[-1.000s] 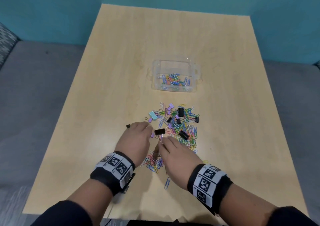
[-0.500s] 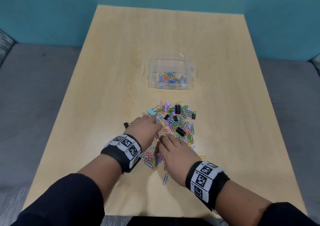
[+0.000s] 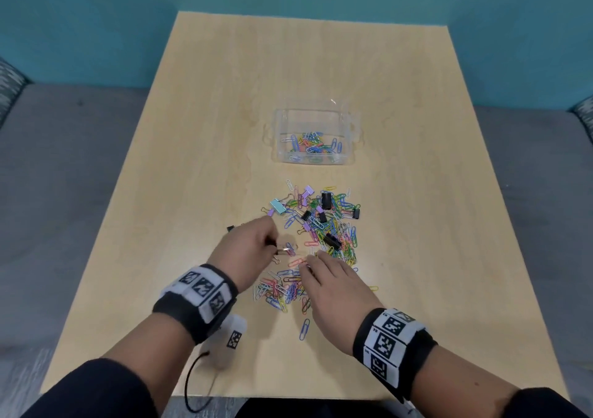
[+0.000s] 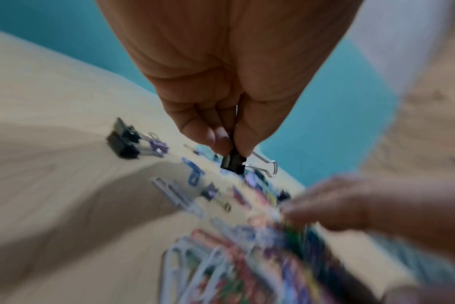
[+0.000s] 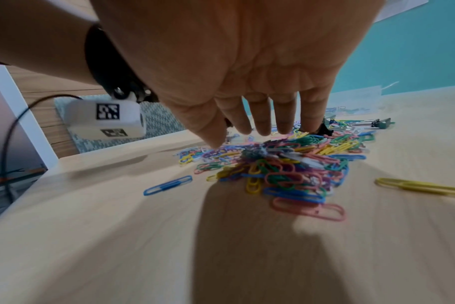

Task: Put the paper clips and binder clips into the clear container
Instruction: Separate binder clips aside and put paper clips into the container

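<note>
While the left hand (image 4: 221, 86) is raised just above the wooden table (image 3: 199, 167), a black binder clip (image 4: 233, 163) is pinched between its thumb and fingertips (image 4: 220, 142), the silver wire handles sticking out to one side. Beside it, the right hand (image 3: 333, 289) is spread flat, fingers straight and holding nothing, with its fingertips (image 5: 262, 127) lowered onto the loose heap of coloured paper clips (image 5: 281, 166). More binder clips (black, lilac and one pale blue) (image 3: 325, 200) are scattered through the far part of the heap. Further back on the table the clear container (image 3: 313, 135) is seen, well apart from both hands, with a thin layer of paper clips already inside.
</note>
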A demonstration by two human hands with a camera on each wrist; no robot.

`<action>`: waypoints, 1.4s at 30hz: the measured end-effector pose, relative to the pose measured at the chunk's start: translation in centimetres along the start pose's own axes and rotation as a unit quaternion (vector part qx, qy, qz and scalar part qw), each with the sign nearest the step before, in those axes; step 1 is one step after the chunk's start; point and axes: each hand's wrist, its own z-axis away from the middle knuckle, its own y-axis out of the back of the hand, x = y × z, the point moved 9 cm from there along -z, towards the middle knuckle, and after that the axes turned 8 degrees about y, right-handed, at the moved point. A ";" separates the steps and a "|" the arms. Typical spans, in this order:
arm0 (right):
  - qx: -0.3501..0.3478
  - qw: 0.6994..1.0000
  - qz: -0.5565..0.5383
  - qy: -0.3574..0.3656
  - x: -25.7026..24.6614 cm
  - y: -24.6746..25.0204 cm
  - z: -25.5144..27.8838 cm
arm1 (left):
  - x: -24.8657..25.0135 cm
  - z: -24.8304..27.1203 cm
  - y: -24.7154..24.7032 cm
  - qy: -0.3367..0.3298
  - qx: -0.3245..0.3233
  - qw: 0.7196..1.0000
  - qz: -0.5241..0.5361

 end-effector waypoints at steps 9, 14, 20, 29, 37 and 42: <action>-0.033 0.996 0.004 0.081 -3.7 -0.6 -5.1 | -11.3 5.1 4.4 0.240 0.070 0.968 0.002; -0.051 0.996 0.017 0.065 -3.2 0.1 -9.3 | -9.1 5.2 4.7 0.155 0.130 0.978 -0.050; -0.037 0.999 0.031 0.000 -0.2 1.3 -11.5 | -3.8 4.7 2.3 0.039 0.114 0.990 -0.078; -0.024 0.996 -0.009 0.085 -1.3 0.4 -5.6 | -2.3 4.3 -0.3 -0.040 0.050 0.989 -0.131; 0.026 0.998 -0.033 0.048 0.1 0.9 -1.3 | 0.1 0.8 -3.9 -0.130 -0.024 0.955 -0.264; 0.019 0.997 -0.015 0.067 -1.2 0.0 -0.6 | -0.7 -1.3 -4.5 -0.132 -0.056 0.925 -0.353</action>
